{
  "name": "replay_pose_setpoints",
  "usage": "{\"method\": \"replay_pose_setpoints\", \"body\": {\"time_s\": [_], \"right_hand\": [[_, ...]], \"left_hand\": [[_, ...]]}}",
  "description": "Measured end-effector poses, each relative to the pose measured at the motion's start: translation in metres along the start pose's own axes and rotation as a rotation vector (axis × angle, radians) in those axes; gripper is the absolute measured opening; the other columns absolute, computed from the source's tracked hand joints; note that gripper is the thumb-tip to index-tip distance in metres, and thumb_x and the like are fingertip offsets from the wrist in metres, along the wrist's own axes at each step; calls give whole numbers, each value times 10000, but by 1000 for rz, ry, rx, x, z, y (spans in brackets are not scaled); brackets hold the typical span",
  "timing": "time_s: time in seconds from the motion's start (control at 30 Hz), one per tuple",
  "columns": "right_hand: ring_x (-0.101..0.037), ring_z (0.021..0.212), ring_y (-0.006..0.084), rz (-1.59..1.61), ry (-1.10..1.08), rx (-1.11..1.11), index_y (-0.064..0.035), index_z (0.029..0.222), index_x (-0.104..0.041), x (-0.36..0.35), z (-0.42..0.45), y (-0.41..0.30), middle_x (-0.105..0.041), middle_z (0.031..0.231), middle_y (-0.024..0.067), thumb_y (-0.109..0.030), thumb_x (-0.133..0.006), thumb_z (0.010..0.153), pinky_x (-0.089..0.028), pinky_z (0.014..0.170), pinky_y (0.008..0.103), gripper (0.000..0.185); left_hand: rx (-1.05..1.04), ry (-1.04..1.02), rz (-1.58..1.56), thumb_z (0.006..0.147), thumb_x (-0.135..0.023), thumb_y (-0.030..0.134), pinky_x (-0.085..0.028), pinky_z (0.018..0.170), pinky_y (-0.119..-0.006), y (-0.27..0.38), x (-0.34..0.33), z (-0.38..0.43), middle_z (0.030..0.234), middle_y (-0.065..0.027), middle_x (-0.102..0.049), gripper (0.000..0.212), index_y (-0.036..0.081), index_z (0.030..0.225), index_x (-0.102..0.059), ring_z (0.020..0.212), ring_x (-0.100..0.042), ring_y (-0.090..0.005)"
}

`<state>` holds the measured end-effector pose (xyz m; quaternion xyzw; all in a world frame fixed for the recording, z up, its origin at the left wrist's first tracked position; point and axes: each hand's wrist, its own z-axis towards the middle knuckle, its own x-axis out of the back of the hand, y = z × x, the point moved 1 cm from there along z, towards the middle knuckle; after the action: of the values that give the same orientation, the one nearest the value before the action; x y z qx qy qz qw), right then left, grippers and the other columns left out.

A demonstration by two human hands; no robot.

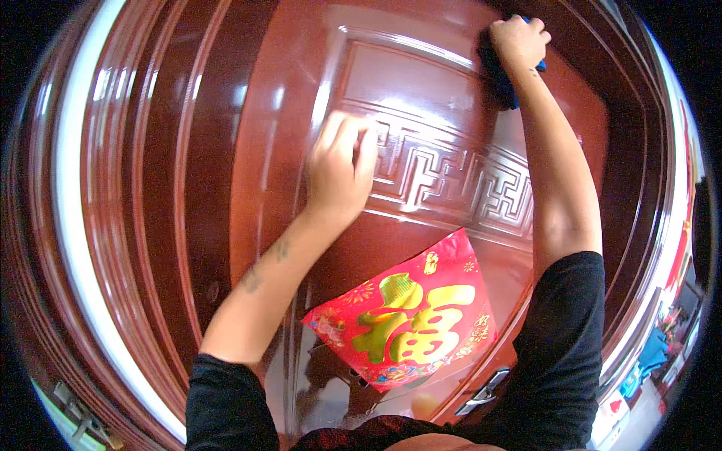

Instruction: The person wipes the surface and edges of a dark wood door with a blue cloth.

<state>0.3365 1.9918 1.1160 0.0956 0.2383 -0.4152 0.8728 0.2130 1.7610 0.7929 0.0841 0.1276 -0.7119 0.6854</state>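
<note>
At the upper right, my right hand (520,42) grips a dark blue cloth (542,65) against a glossy reddish-brown door (276,141). Much of the cloth is hidden under the hand. My left hand (341,163) is slightly blurred, its fingers curled in a loose fist before the door's raised panel with carved fretwork (428,169). Nothing shows in the left hand; its palm side is hidden, and I cannot tell whether it touches the door. Below both hands, a red paper decoration (417,315) with a large gold character sits diamond-wise on the door.
A metal door handle (485,392) is at the lower right, close to my right sleeve. Ridged door-frame moulding (163,169) runs down the left, beside a white strip (84,225). Past the right edge, teal fabric (648,358) and other items appear.
</note>
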Motion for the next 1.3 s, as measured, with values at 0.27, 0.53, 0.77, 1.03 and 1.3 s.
{"method": "replay_pose_setpoints", "body": {"time_s": [0.27, 0.53, 0.77, 1.03, 1.3], "right_hand": [[-543, 1187, 375, 526, 8, 165, -53, 1153, -724, 76, -10, -135, -609, 1228, 171, -148, -669, 815, -491, 1041, 444, 355], [-566, 1139, 407, 968, 16, 205, -86, 1240, -657, 155, -76, -294, -600, 1178, 215, -79, -649, 797, -492, 1011, 490, 443], [-567, 1190, 439, 900, -184, 386, -156, 1348, -638, 122, -73, -263, -600, 1241, 245, -193, -743, 803, -500, 1026, 522, 556], [-547, 1148, 419, 1260, 382, -411, -86, 1344, -599, 138, 28, -269, -548, 1194, 238, 43, -582, 831, -434, 1045, 466, 530], [-597, 1211, 438, 1140, 112, -204, -181, 1391, -620, 76, 42, -352, -614, 1298, 254, -193, -657, 857, -490, 1048, 502, 535]], "left_hand": [[72, -238, 163, 943, -644, 19, -526, 775, -421, 54, 144, -143, 992, -170, -650, 120, 6, 1059, -675, 888, -639, -350], [204, -261, 399, 910, -666, -18, -539, 797, -417, 91, 266, -175, 1004, -167, -649, 145, -2, 1054, -665, 900, -652, -342], [-67, -340, 599, 881, -724, 26, -562, 682, -367, 86, 295, -126, 975, -89, -667, 170, 56, 1043, -684, 846, -670, -273], [-353, -536, 700, 798, -713, 103, -530, 705, -307, 65, 306, -116, 994, -41, -652, 281, 52, 1074, -700, 837, -629, -188], [-324, -617, 676, 800, -731, 99, -524, 699, -314, 68, 310, -113, 1010, -50, -634, 313, 50, 1107, -703, 829, -620, -194]]}}
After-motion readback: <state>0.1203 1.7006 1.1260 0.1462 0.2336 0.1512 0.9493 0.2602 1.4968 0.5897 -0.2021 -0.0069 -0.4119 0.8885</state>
